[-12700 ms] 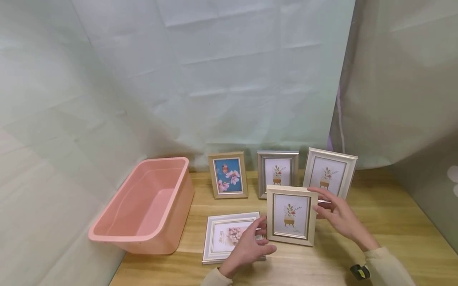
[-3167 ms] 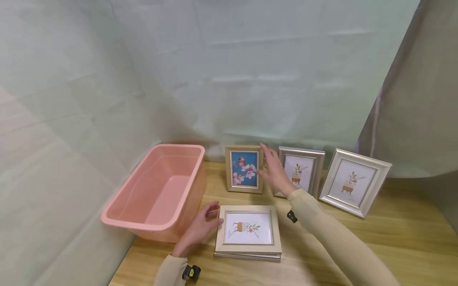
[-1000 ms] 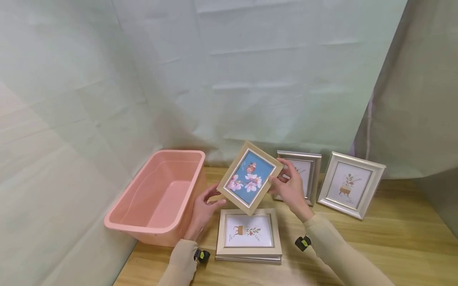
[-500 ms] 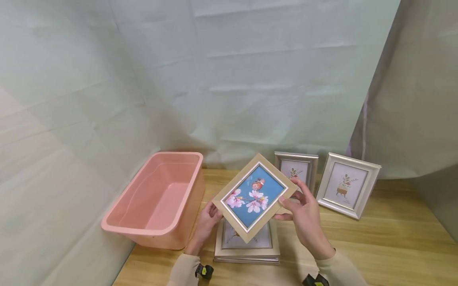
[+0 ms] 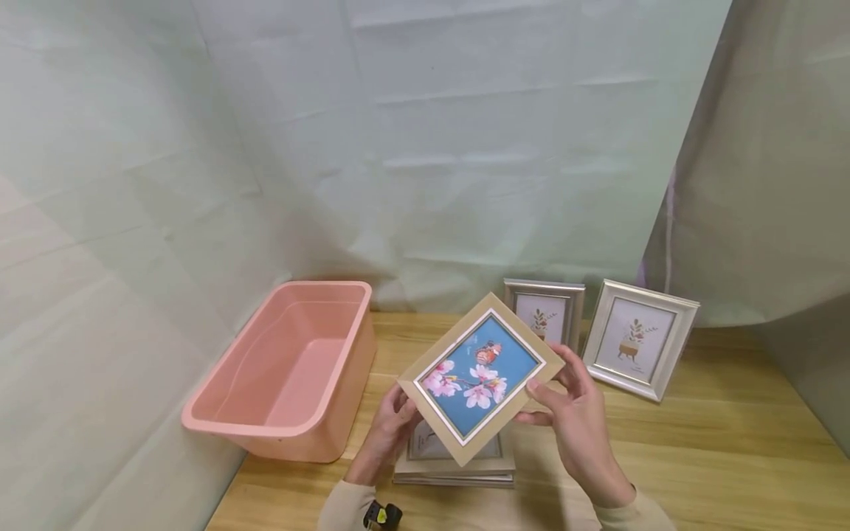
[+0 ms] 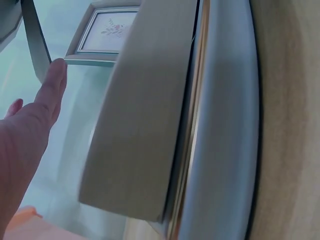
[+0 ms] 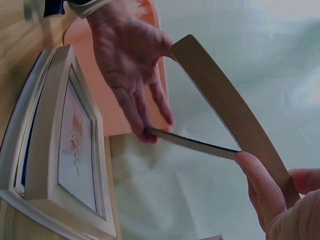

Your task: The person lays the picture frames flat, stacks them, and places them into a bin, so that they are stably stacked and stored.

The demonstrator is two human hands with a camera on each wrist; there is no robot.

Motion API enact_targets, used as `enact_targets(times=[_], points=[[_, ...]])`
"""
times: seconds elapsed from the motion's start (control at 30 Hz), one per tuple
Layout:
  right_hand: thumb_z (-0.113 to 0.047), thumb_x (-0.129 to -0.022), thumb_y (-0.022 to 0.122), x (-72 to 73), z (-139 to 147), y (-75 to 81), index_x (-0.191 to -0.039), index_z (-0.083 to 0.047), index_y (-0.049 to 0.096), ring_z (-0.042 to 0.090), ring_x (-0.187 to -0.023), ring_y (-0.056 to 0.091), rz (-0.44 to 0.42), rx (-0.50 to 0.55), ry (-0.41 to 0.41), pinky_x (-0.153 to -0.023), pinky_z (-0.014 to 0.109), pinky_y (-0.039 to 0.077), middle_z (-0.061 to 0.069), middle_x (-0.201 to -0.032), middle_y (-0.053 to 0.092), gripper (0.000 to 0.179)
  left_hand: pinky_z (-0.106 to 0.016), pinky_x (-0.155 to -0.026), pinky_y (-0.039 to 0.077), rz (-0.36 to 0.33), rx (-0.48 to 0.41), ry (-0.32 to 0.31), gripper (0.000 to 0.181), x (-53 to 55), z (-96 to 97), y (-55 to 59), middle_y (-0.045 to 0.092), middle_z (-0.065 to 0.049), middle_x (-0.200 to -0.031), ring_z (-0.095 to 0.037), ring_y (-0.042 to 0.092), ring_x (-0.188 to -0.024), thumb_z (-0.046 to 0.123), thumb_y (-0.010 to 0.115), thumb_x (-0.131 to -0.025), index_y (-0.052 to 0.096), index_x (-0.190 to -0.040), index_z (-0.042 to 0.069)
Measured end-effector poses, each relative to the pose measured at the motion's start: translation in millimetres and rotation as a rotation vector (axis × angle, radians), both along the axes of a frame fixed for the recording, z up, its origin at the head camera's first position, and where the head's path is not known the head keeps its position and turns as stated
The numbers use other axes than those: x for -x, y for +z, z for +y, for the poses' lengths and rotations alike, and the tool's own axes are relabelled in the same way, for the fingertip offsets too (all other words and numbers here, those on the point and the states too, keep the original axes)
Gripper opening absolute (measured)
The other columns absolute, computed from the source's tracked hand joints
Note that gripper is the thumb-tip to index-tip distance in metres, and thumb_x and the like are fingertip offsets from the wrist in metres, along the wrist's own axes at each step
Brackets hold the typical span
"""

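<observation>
In the head view a light-wood picture frame [image 5: 408, 372] with a butterfly and blossoms on blue is held tilted in the air. My right hand [image 5: 584, 420] pinches its right edge, thumb on the front. My left hand [image 5: 385, 435] is at its left corner, partly behind it. The right wrist view shows the left hand [image 7: 125, 60] with extended fingers, their tips touching the end of the frame's back stand [image 7: 195, 144]. Below lies a flat stack, a cream picture frame [image 5: 451, 467] on top of a white picture frame [image 6: 220, 120].
At left stands a pink plastic tub [image 5: 341, 369]. Behind the held frame, a grey-silver picture frame [image 5: 572, 310] and a pale silver picture frame [image 5: 654, 369] stand upright on the wooden table [image 5: 717, 442]. Pale cloth [image 5: 465, 147] hangs behind.
The cream frame, earlier upright, now lies on the white one. The light-wood frame was lifted from the back of the table and brought nearer. My left hand has come to its back stand.
</observation>
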State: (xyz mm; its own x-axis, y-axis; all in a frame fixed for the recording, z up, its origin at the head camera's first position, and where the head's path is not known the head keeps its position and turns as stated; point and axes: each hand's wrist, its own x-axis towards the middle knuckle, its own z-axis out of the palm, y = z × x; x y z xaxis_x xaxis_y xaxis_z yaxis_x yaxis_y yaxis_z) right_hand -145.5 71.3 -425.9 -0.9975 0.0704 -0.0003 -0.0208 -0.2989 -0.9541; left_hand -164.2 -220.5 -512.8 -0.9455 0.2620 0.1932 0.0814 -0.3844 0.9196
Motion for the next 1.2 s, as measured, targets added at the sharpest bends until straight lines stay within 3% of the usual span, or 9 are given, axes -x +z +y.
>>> enact_targets(times=[0.23, 0.37, 0.5, 0.77, 0.97, 1.2], points=[[0.014, -0.095, 0.066, -3.1, 3.3, -5.8, -0.153, -0.013, 0.045, 0.019, -0.092, 0.080, -0.016, -0.008, 0.002, -0.067, 0.043, 0.069, 0.001, -0.118, 0.066, 0.067, -0.028, -0.099, 0.064, 0.012, 0.047, 0.129, 0.079, -5.9, -1.0, -1.1, 0.071, 0.008, -0.132, -0.009, 0.071, -0.119, 0.026, 0.084, -0.098, 0.042, -0.156, -0.008], [0.015, -0.095, 0.065, -4.4, 5.0, -9.0, -0.153, -0.012, 0.044, 0.020, -0.089, 0.081, -0.019, -0.010, -0.007, -0.067, 0.043, 0.069, 0.002, -0.116, 0.065, 0.068, -0.028, -0.092, 0.067, 0.041, 0.039, 0.136, 0.055, -8.6, 0.1, 2.3, 0.076, 0.011, -0.127, -0.008, 0.074, -0.114, 0.015, 0.081, -0.099, 0.056, -0.147, 0.006], [0.014, -0.096, 0.066, -5.8, 6.2, -11.3, -0.151, -0.015, 0.045, 0.021, -0.090, 0.081, -0.030, -0.019, -0.010, -0.069, 0.044, 0.070, 0.004, -0.118, 0.064, 0.066, -0.028, -0.089, 0.067, 0.083, 0.017, 0.154, 0.048, -12.1, 3.2, 8.1, 0.079, 0.010, -0.125, -0.008, 0.076, -0.111, 0.006, 0.080, -0.098, 0.062, -0.141, 0.016], [0.015, -0.092, 0.071, -10.2, 14.1, -17.3, -0.146, -0.016, 0.041, 0.021, -0.091, 0.081, -0.058, -0.108, 0.047, -0.078, 0.043, 0.071, 0.013, -0.124, 0.060, 0.069, -0.027, -0.083, 0.068, 0.074, -0.004, 0.270, 0.047, -17.6, 5.9, 11.5, 0.081, 0.007, -0.113, -0.008, 0.079, -0.103, -0.007, 0.078, -0.094, 0.058, -0.131, 0.016], [0.005, -0.087, 0.083, -11.7, 29.0, -20.3, -0.157, -0.013, 0.045, 0.019, -0.092, 0.080, -0.068, -0.274, 0.164, -0.084, 0.038, 0.069, 0.016, -0.130, 0.064, 0.081, -0.025, -0.084, 0.067, 0.084, -0.030, 0.274, 0.040, -21.3, 1.2, 10.3, 0.079, 0.009, -0.112, -0.005, 0.077, -0.101, -0.009, 0.073, -0.096, 0.059, -0.120, 0.020], [0.005, -0.081, 0.089, -12.4, 37.5, -24.3, -0.163, -0.014, 0.046, 0.020, -0.089, 0.080, -0.037, -0.377, 0.263, -0.079, 0.031, 0.066, 0.024, -0.158, 0.048, 0.095, -0.023, -0.083, 0.067, 0.041, 0.014, 0.359, 0.031, -25.3, 1.4, 17.8, 0.077, 0.009, -0.107, -0.004, 0.076, -0.096, -0.013, 0.067, -0.097, 0.064, -0.116, 0.011]])
